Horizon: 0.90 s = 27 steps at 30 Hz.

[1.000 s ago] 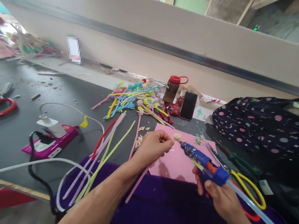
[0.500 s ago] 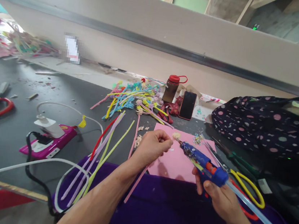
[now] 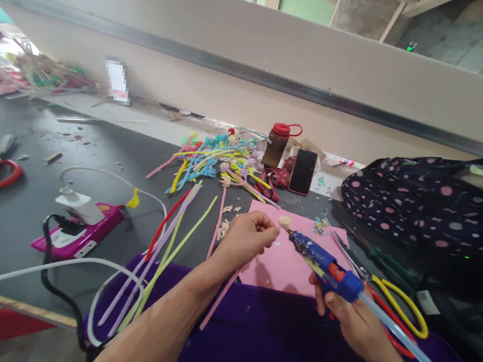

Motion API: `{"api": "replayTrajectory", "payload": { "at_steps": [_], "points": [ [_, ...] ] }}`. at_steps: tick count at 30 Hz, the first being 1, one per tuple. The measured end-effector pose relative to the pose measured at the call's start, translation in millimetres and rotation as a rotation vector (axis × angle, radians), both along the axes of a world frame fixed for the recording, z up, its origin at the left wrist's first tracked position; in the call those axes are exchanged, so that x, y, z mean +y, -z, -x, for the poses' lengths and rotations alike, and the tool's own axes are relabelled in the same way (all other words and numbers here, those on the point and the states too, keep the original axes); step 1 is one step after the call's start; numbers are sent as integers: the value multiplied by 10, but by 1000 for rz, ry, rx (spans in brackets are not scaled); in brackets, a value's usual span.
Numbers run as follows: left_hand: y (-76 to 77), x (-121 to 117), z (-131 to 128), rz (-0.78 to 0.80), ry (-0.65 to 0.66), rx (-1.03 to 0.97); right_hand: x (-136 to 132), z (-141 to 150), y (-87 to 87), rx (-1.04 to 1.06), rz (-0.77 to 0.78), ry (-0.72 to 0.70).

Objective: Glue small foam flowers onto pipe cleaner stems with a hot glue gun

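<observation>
My left hand (image 3: 245, 239) is closed in a pinch on a pink pipe cleaner (image 3: 222, 296) that has a small cream flower (image 3: 284, 221) at its tip. My right hand (image 3: 349, 323) grips a blue glue gun (image 3: 325, 265), whose nozzle points at the flower. A clear glue stick (image 3: 416, 355) juts from the gun's back. Both hands hover over a pink sheet (image 3: 288, 260) on the dark table (image 3: 7, 223).
Loose pipe cleaners (image 3: 168, 236) lie left of my hand, a colourful pile (image 3: 213, 160) farther back. Scissors with yellow and red handles (image 3: 397, 309) rest at right. A red-capped bottle (image 3: 277, 144), a phone (image 3: 303, 171), a spotted bag (image 3: 431, 210), a pink power strip (image 3: 81, 229) and purple cloth (image 3: 270, 343) surround them.
The glue gun's nozzle has edged slightly closer to the flower. Otherwise both hands stay nearly still.
</observation>
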<state>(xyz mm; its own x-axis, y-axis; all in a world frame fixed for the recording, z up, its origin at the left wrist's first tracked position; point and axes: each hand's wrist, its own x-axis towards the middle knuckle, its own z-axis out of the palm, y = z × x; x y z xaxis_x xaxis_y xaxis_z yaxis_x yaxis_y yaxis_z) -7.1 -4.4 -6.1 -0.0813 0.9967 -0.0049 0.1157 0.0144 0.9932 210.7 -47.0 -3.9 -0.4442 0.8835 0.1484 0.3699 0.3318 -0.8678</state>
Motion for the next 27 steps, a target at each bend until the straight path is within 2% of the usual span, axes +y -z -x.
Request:
{"api": "replayTrajectory", "payload": {
  "at_steps": [10,18,24,27],
  "points": [
    [-23,-7,-4,29,-10,-25,5,8,-4,10,5,55],
    [-21,-1,3,6,4,-9,7,34,-43,-63,-39,-6],
    [-41,-9,5,-3,-1,-1,9,18,-29,-7,-5,50],
    [-34,-11,10,1,5,4,16,14,-33,-48,-30,14]
  ]
}}
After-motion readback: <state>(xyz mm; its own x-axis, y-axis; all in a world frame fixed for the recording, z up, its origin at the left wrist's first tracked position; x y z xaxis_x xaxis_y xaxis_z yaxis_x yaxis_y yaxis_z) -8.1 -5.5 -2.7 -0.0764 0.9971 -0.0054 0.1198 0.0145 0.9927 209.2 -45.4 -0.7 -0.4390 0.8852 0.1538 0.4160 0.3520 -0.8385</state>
